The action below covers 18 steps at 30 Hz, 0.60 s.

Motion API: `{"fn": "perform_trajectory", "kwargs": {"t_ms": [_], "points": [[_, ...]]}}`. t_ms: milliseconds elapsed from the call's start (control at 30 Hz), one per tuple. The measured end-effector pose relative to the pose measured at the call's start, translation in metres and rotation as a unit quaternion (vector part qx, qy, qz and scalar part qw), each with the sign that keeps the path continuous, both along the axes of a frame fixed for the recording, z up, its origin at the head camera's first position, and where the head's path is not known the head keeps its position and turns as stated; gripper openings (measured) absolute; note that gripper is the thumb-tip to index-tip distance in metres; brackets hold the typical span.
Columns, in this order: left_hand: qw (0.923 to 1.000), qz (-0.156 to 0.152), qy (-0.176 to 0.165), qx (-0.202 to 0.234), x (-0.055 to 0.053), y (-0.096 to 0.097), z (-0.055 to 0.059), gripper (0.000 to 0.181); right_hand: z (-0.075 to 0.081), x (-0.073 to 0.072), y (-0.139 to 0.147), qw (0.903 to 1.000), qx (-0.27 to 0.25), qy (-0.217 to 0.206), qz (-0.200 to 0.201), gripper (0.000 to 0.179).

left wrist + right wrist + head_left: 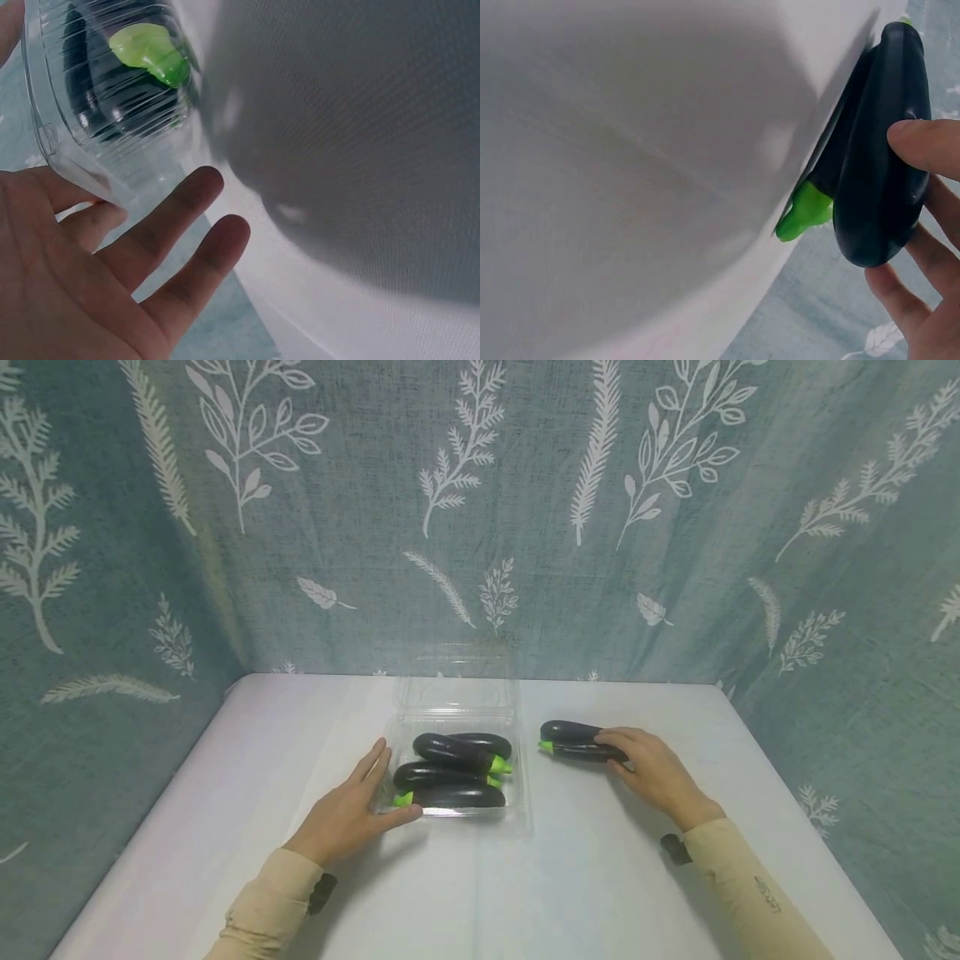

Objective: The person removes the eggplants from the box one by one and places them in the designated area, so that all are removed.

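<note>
Blue-green cloth curtain printed with white leaves and sprigs [555, 610] formed the background on the visible sides. White cloth-covered table [600, 885] stood against it, creased along the middle. Near its far edge sat a clear plastic hinged container [521, 817], its transparent lid [456, 695] tipped back toward the curtain. Left hand [348, 814] lay at the container's left front corner, fingers straight and spread, gripping nothing; the thumb appeared to touch the front wall. Right hand [660, 770] was over the table, right of the container, with thumb and fingers closed about one glossy, purple-black, elongated eggplant; from its rounded left end I judged this the rear eggplant [567, 729] of a pair. Whether it was clear of the table could not be told. Just in front of it lay the front eggplant [581, 751], its green cap pointing left. Tally: four similar eggplants [459, 797] inside, mostly crosswise, one resting over its neighbours; two outside. Progress, as judged: partway, four pieces housed, two not, lid not yet closed. Smallest items noted: bright green caps [501, 766], facing both ways within the container.
</note>
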<state>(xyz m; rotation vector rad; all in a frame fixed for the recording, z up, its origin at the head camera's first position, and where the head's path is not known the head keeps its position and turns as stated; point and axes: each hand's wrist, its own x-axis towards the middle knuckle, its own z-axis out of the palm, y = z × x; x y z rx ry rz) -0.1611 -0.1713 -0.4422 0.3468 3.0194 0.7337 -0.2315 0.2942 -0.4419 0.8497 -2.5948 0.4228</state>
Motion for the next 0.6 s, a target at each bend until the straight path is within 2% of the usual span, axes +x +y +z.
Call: {"fn": "perform_trajectory", "kwargs": {"t_ms": [200, 600], "points": [[1.0000, 0.000, -0.006, 0.000, 0.0005, 0.0005, 0.0011, 0.113, -0.0022, -0.0003, -0.0007, 0.9998, 0.012, -0.007, -0.015, 0.047], [1.0000, 0.002, -0.009, 0.003, 0.0012, 0.0008, 0.0018, 0.112, -0.0092, 0.0016, -0.0031, 0.9991, 0.004, -0.018, -0.039, 0.045]]}}
